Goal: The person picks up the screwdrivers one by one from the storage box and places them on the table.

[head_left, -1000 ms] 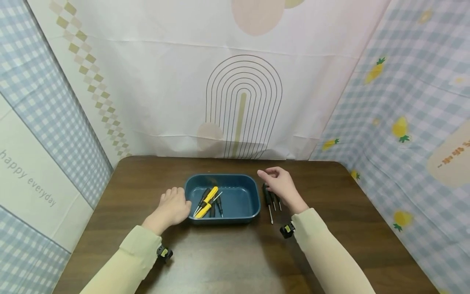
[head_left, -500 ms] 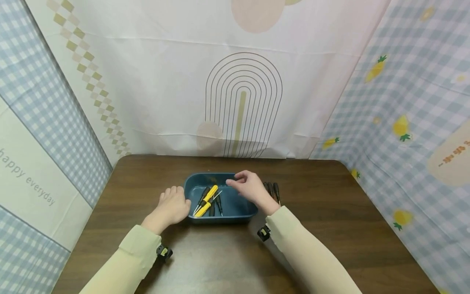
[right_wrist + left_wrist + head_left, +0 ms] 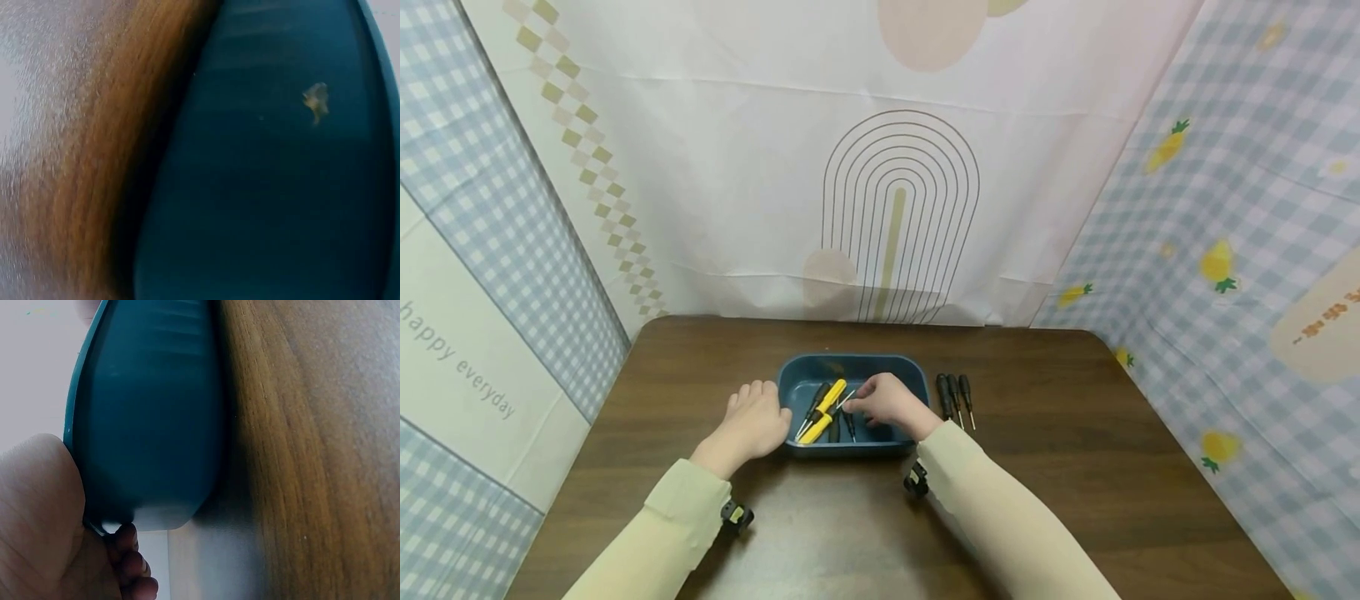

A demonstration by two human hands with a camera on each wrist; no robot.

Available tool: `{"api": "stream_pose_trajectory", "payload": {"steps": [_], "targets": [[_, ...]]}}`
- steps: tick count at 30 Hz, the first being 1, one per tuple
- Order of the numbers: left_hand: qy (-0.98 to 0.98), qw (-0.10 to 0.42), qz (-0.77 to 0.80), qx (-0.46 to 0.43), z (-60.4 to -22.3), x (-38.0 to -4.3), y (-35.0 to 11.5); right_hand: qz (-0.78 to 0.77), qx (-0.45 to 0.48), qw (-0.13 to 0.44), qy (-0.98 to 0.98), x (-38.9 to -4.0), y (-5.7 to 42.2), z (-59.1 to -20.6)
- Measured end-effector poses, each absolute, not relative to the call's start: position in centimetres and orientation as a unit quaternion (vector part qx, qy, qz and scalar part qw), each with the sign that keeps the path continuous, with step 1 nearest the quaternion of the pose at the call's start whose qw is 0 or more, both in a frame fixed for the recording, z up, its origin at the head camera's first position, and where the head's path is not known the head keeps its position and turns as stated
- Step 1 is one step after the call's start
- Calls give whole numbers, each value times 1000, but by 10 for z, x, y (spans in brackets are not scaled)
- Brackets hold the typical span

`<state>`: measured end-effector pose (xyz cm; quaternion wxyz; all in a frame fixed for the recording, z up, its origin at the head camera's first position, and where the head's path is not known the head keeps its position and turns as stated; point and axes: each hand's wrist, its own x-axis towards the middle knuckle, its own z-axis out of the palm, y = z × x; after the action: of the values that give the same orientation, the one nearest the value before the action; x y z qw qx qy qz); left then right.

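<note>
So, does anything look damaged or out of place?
The blue tray has a small yellowish patch on its mostly plain wall; dirt or damage, can't tell. Screwdrivers inside lie crisscrossed, unlike the neat row beside it.

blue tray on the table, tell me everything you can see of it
The open blue tray has rounded corners and a thin rim, and looks like smooth plastic; the right wrist view shows a brownish mark. It sits upright on the wooden table. Screwdrivers lie in its left half. The left hand grips its left end; the right hand is over its right half.
</note>
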<state>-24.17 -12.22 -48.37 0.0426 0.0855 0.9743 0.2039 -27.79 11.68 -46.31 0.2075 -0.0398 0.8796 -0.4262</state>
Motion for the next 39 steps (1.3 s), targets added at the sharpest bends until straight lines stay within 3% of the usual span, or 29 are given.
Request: {"api": "stream_pose_trajectory", "payload": {"steps": [24,39], "targets": [[973,47,213,80,-486,-243,-122,-284,-60,184,939,-284,99,-475],[973,49,214,79,-485,-242,-121,-272,-43,181,944,-285,98,-478]]}}
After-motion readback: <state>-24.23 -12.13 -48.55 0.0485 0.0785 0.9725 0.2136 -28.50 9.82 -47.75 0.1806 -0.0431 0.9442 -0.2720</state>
